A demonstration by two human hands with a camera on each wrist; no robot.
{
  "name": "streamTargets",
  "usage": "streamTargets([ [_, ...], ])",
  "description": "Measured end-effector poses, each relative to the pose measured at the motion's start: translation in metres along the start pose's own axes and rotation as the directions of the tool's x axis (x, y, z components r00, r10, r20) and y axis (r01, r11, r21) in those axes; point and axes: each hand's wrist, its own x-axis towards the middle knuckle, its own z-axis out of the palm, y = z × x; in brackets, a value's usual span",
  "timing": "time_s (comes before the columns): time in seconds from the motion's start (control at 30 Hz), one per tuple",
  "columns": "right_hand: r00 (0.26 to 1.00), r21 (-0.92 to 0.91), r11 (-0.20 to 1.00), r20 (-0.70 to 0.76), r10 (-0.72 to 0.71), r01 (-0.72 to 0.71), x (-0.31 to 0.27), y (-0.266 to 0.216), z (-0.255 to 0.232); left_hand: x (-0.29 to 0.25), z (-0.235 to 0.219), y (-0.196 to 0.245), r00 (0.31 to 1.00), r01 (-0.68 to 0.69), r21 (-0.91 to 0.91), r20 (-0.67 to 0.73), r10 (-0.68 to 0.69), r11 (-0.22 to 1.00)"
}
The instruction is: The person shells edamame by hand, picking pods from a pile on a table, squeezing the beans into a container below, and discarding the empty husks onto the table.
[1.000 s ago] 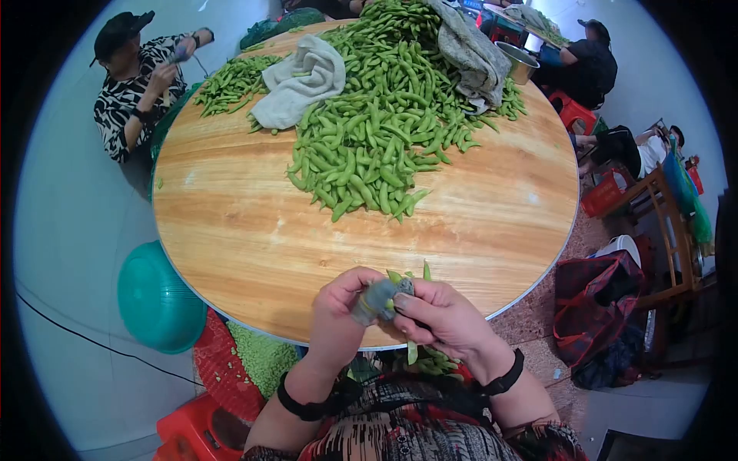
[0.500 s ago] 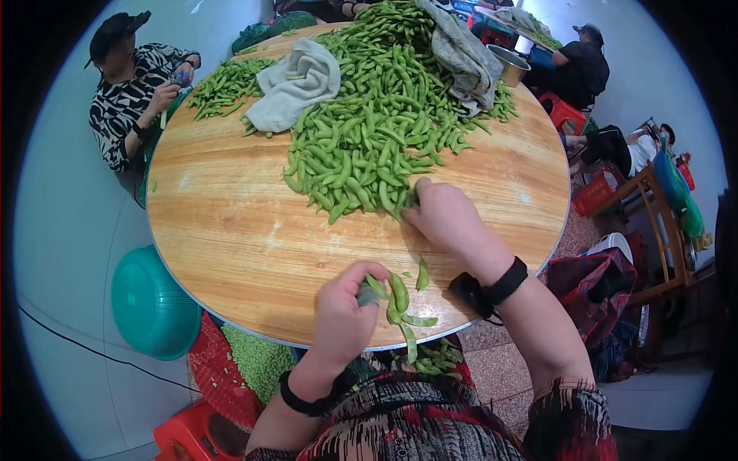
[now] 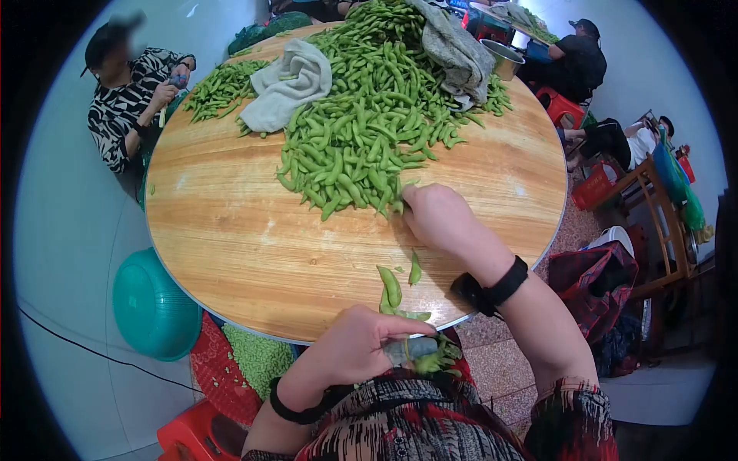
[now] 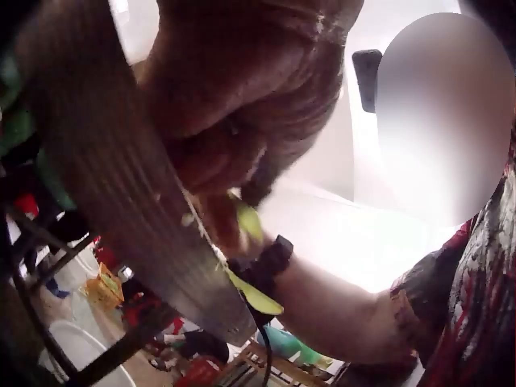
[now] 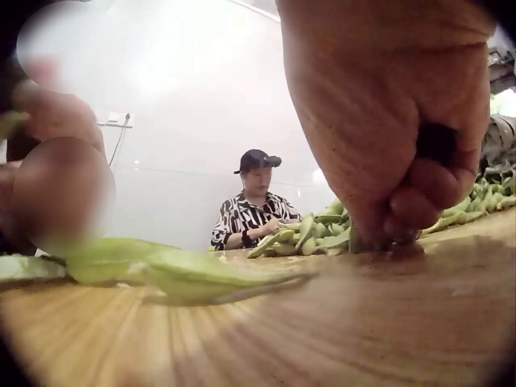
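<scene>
The right hand [image 3: 438, 215] reaches across the round wooden bench [image 3: 231, 238] to the near edge of the big heap of edamame pods [image 3: 361, 138], and its fingers [image 5: 403, 205] are curled down onto the wood, closing on a pod at the fringe of the heap; reaching to the near side of the pile keeps the stretch short. The left hand [image 3: 357, 346] is drawn back past the bench edge, close to the body, with its fingers wrapped round a small grey tool [image 3: 411, 349] and bits of green pod caught against it, so held over the lap that what falls drops clear of the wood. A few opened pod shells [image 3: 396, 288] lie on the bench between the two hands, just beside the edge. Below the edge on the left, a red basket [image 3: 223, 369] holding shelled green beans [image 3: 257, 357] sits under the work, near a teal basin [image 3: 154, 300]. Two cloths [image 3: 292, 81] lie on the heap's far side. Across the bench a seated person [image 3: 127, 96] in a patterned top works at a smaller pile.
</scene>
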Motion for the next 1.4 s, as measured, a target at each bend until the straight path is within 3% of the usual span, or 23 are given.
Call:
streamTargets([
  [0.1, 1.000, 0.056, 0.998, 0.016, -0.004, 0.003, -0.011, 0.000, -0.011, 0.000, 0.000, 0.007, 0.957, 0.158, 0.105, -0.261, -0.126, 0.982],
  [0.13, 0.999, 0.144, 0.989, -0.042, 0.035, -0.029, -0.013, 0.000, -0.014, 0.005, 0.002, 0.008, 0.957, 0.159, 0.105, -0.262, -0.127, 0.982],
  [0.17, 0.992, 0.235, 0.970, -0.094, 0.081, -0.057, -0.015, 0.000, -0.016, 0.011, 0.005, 0.007, 0.864, 0.067, 0.274, -0.497, 0.081, 0.959],
  [0.2, 0.983, 0.240, 0.968, -0.146, 0.108, -0.071, -0.012, 0.000, -0.020, 0.014, 0.008, 0.006, 0.694, 0.028, 0.451, -0.651, 0.308, 0.892],
  [0.33, 0.963, 0.140, 0.986, -0.241, 0.125, -0.093, -0.002, -0.001, -0.028, 0.021, 0.006, 0.000, 0.773, 0.041, 0.619, -0.517, 0.367, 0.784],
  [0.4, 0.990, -0.023, 0.990, -0.012, 0.141, -0.141, -0.014, -0.007, -0.037, 0.014, 0.004, -0.005, 0.879, -0.092, 0.590, -0.330, 0.344, 0.802],
  [0.43, 0.990, -0.026, 0.990, -0.005, 0.139, -0.139, -0.020, -0.008, -0.031, 0.014, 0.005, -0.005, 0.878, -0.092, 0.584, -0.334, 0.342, 0.806],
  [0.5, 0.996, -0.015, 0.997, 0.047, 0.072, -0.071, -0.033, -0.009, -0.014, 0.013, 0.005, -0.006, 0.823, -0.054, 0.315, -0.524, 0.221, 0.948],
  [0.53, 0.998, -0.034, 0.998, 0.033, 0.045, -0.044, -0.037, -0.010, -0.012, 0.015, 0.006, -0.005, 0.821, -0.052, 0.314, -0.527, 0.220, 0.948],
  [0.57, 0.999, -0.034, 0.999, 0.034, 0.039, -0.038, -0.042, -0.010, -0.015, 0.018, 0.007, -0.002, 0.742, -0.061, 0.375, -0.603, 0.294, 0.925],
  [0.6, 0.997, 0.252, 0.966, 0.073, 0.029, -0.047, -0.046, -0.013, -0.025, 0.021, 0.007, -0.001, 0.651, -0.060, 0.434, -0.666, 0.365, 0.899],
  [0.63, 0.994, 0.517, 0.853, 0.111, 0.010, -0.066, -0.051, -0.018, -0.031, 0.022, 0.006, -0.002, 0.647, -0.055, 0.431, -0.671, 0.361, 0.901],
  [0.67, 0.993, 0.517, 0.854, 0.115, 0.003, -0.063, -0.056, -0.022, -0.032, 0.024, 0.006, -0.004, 0.613, -0.055, 0.497, -0.668, 0.422, 0.866],
  [0.73, 0.921, 0.860, 0.357, 0.388, 0.006, -0.365, -0.066, -0.028, -0.035, 0.024, 0.005, -0.004, 0.573, -0.050, 0.561, -0.662, 0.484, 0.827],
  [0.77, 0.921, 0.859, 0.360, 0.390, 0.002, -0.364, -0.070, -0.030, -0.037, 0.022, 0.004, -0.004, 0.577, -0.126, 0.485, -0.674, 0.462, 0.865],
  [0.83, 0.891, 0.879, 0.192, 0.451, -0.042, -0.436, -0.077, -0.034, -0.041, 0.019, 0.002, -0.005, 0.580, -0.195, 0.397, -0.690, 0.432, 0.897],
  [0.87, 0.917, 0.866, 0.317, 0.399, 0.027, -0.386, -0.079, -0.038, -0.045, 0.018, -0.001, -0.005, 0.591, -0.245, 0.254, -0.726, 0.352, 0.936],
  [0.93, 0.923, 0.879, 0.293, 0.383, 0.037, -0.376, -0.083, -0.045, -0.043, 0.018, -0.002, -0.009, 0.597, -0.292, 0.106, -0.756, 0.268, 0.951],
  [1.0, 0.895, 0.890, 0.140, 0.443, -0.051, -0.433, -0.089, -0.047, -0.039, 0.019, -0.002, -0.017, 0.678, -0.472, -0.474, -0.734, -0.038, 0.743],
  [1.1, 0.876, 0.890, 0.083, 0.457, -0.156, -0.449, -0.093, -0.048, -0.033, 0.017, 0.003, -0.008, 0.690, -0.520, -0.621, -0.710, -0.141, 0.587],
  [1.13, 0.879, 0.889, 0.140, 0.454, -0.148, -0.436, -0.093, -0.048, -0.033, 0.017, 0.003, -0.009, 0.687, -0.521, -0.621, -0.712, -0.144, 0.585],
  [1.3, 0.877, 0.888, 0.092, 0.459, -0.141, -0.450, -0.093, -0.045, -0.025, 0.017, 0.004, -0.018, 0.679, -0.382, -0.476, -0.726, -0.108, 0.792],
  [1.4, 0.886, 0.897, 0.041, 0.441, -0.144, -0.439, -0.096, -0.046, -0.024, 0.018, 0.005, -0.012, 0.690, -0.421, -0.498, -0.719, -0.089, 0.758],
])
